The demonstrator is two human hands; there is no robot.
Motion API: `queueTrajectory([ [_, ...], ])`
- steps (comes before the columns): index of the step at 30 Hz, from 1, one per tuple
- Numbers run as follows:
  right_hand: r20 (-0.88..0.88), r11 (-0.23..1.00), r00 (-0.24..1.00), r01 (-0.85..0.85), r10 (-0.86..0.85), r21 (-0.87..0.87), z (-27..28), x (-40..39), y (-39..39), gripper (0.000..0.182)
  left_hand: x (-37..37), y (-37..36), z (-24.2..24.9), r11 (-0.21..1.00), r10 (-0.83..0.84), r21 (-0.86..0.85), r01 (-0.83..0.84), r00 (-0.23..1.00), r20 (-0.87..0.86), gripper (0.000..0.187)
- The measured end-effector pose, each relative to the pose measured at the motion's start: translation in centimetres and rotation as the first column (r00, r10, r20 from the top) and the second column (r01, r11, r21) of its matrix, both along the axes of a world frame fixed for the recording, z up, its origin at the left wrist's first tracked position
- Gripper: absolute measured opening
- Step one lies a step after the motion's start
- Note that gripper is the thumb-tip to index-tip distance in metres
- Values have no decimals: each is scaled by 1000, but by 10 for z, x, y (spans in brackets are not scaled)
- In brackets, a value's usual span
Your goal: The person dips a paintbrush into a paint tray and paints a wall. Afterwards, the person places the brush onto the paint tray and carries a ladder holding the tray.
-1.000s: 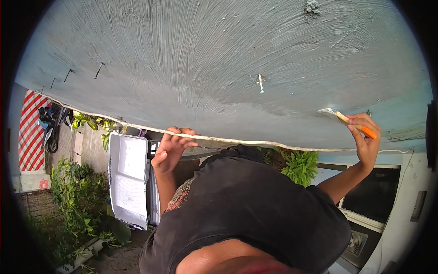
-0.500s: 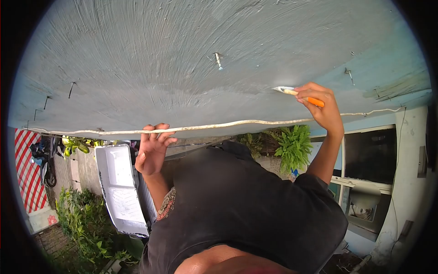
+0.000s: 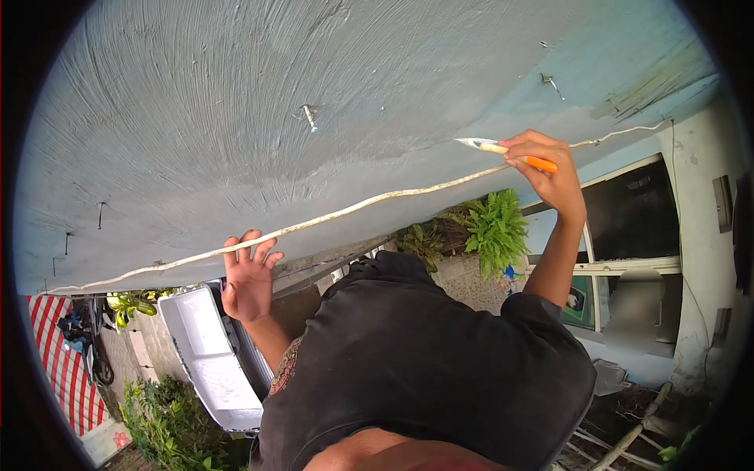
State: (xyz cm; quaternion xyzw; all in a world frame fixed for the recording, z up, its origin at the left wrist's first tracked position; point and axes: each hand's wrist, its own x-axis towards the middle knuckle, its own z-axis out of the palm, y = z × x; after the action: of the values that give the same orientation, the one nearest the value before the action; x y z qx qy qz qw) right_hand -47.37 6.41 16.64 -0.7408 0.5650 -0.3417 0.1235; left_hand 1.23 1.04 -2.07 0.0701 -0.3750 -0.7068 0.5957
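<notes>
My right hand (image 3: 550, 169) is closed around the handle of a brush (image 3: 539, 163), orange at its end and pale near the white-coated tip. The tip points left, at or close to the grey-painted wall (image 3: 236, 102); contact is unclear. A thin whitish cord (image 3: 369, 202) runs slantwise along the wall, passing below the brush tip. At lower left, my left hand (image 3: 250, 284) has its palm visible and fingers apart. Its fingertips are at the cord, which crosses in front of them, without a visible grip.
A white paint tray (image 3: 206, 334) stands below my left hand. Nails (image 3: 310, 118) stick out of the wall. Potted ferns (image 3: 496, 231), leafy plants (image 3: 169, 416), a window (image 3: 632, 216) and a red-striped panel (image 3: 59, 361) lie around. A blurred patch covers part of the window area.
The view has tilted, so the cord now slopes up to the right. My right hand still holds the brush, its tip slightly farther left and up in view. My left hand remains beside the cord.
</notes>
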Motion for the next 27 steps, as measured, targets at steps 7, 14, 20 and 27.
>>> queueTrajectory([
  [7,-28,892,990,114,-141,-438,24,-38,-1,11,-2,-1,2,998,-57,-28,56,998,-18,79],
  [14,-160,540,945,19,-283,-841,51,-43,6,19,-4,2,0,1000,-21,-1,21,999,-48,78],
  [20,-169,846,974,39,-151,-532,-38,3,18,19,-4,3,5,999,-26,-33,24,998,-62,78],
  [27,-91,999,995,-34,37,31,-47,0,-8,14,-8,3,11,999,-9,-54,10,1000,8,78],
])
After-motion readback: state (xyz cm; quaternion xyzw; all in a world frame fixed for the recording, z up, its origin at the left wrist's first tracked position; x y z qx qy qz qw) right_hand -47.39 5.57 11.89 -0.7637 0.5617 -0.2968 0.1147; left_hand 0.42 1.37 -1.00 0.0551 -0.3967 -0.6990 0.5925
